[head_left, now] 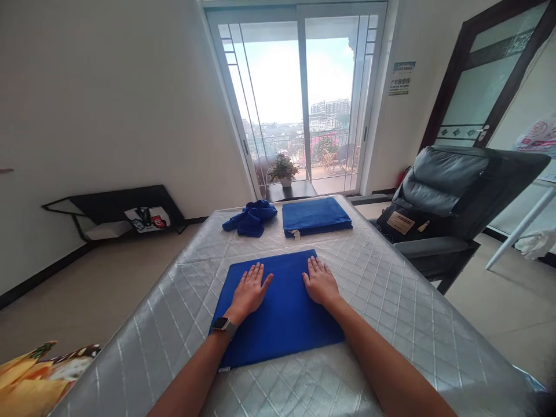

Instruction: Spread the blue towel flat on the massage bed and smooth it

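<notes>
A blue cloth (282,313) lies flat in a near rectangle on the silvery quilted bed surface (174,324). My left hand (251,289) rests palm down on its left part, fingers stretched out and thumb apart; a watch is on that wrist. On the cloth's right side lies my right hand (321,281), also flat with fingers extended. Neither hand grips anything. Beyond the cloth, a neat stack of folded blue cloths (317,214) sits near the far edge, a white tag at its front corner. Left of the stack is a crumpled blue cloth (252,219).
A black reclining chair (447,191) with a dark bag (402,223) on it stands at the right. Past the far edge, a potted plant (283,168) stands on a small table before sliding glass doors. Patterned yellow fabric (35,382) shows at lower left.
</notes>
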`<act>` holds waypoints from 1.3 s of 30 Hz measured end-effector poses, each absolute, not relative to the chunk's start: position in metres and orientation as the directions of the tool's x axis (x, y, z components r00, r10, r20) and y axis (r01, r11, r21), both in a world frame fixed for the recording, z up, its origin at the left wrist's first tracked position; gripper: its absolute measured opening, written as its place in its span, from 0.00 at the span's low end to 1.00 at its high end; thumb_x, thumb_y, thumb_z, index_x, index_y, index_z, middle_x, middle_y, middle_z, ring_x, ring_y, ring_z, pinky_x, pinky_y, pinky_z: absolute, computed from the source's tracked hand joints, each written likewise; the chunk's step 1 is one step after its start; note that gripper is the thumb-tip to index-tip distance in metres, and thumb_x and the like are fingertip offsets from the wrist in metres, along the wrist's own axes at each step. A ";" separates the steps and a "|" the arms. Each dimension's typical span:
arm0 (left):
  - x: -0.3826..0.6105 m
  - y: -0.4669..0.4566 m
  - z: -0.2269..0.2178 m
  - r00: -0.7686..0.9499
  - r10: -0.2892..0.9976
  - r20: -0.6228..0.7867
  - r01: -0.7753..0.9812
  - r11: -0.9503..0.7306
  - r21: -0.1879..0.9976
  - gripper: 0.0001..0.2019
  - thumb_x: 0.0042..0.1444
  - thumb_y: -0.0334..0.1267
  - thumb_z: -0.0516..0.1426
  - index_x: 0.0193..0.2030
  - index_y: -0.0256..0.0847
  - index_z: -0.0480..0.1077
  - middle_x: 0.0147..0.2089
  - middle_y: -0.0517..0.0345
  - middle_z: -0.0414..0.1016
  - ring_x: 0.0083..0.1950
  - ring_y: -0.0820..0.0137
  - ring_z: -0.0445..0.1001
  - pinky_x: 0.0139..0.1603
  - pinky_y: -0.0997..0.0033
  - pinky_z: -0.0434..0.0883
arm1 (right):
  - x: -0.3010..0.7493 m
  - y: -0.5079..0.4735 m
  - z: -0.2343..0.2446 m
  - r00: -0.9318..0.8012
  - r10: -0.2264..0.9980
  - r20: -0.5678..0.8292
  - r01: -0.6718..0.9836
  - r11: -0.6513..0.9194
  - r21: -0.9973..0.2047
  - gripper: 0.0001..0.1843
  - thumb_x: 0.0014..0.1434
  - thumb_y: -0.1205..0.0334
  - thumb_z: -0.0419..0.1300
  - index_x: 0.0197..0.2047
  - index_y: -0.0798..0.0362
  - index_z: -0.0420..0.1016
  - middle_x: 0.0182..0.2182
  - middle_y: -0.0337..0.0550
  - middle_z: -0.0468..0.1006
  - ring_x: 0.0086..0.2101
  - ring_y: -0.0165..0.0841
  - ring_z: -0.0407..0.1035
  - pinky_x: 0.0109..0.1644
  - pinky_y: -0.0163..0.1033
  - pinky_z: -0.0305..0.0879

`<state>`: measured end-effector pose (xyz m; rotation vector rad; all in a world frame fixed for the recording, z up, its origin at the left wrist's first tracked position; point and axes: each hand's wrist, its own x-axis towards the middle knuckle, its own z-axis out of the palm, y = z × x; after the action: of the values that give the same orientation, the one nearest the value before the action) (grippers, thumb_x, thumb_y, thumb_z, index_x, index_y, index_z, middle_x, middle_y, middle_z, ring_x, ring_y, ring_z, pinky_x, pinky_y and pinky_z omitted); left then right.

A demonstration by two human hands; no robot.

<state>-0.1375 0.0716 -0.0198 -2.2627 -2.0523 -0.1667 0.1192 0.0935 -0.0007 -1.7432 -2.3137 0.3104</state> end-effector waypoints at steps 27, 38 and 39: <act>-0.057 0.034 -0.017 0.339 0.802 0.492 0.936 -0.338 -0.094 0.29 0.70 0.50 0.43 0.71 0.38 0.57 0.73 0.47 0.59 0.74 0.59 0.55 0.72 0.50 0.58 | 0.143 0.025 -0.003 -0.303 0.948 0.096 0.862 0.315 -0.397 0.37 0.71 0.49 0.38 0.75 0.63 0.46 0.73 0.51 0.44 0.72 0.40 0.36 0.74 0.53 0.33; -0.067 0.040 -0.051 0.370 0.891 0.262 0.929 -0.354 -0.108 0.24 0.71 0.46 0.43 0.71 0.47 0.58 0.73 0.49 0.56 0.74 0.58 0.55 0.70 0.49 0.61 | 0.144 0.027 -0.007 -0.292 0.950 0.113 0.842 0.311 -0.442 0.37 0.71 0.48 0.38 0.75 0.62 0.46 0.73 0.50 0.44 0.72 0.40 0.36 0.74 0.52 0.32; -0.087 0.034 -0.051 0.368 0.899 0.238 0.929 -0.344 -0.135 0.23 0.71 0.43 0.44 0.71 0.50 0.58 0.74 0.51 0.55 0.74 0.59 0.54 0.70 0.49 0.60 | 0.143 0.027 -0.007 -0.288 0.952 0.106 0.842 0.305 -0.445 0.38 0.70 0.47 0.38 0.75 0.63 0.46 0.73 0.51 0.44 0.72 0.40 0.36 0.74 0.52 0.32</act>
<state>-0.0873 0.0343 -0.0512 -2.3835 -1.6294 -0.1773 0.1434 0.0272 -0.0073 -1.6100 -2.2282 0.4337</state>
